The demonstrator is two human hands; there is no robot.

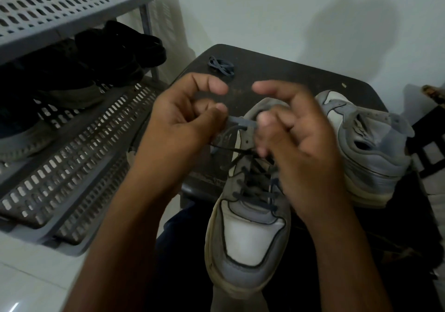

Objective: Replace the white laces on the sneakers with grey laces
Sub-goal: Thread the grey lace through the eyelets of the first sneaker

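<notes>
Both hands worked the top eyelets of the near sneaker [248, 215]: left hand [185, 121] pinched the grey lace [237, 120], right hand [296, 131] grip unclear; next, thread through

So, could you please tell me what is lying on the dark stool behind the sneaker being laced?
A coiled grey lace lies near the stool's far edge, and the second sneaker rests on its right side. The hands cover whatever lies directly behind the nearer sneaker.

left hand [183, 123] pinching; right hand [296, 138] fingers curled.
</notes>
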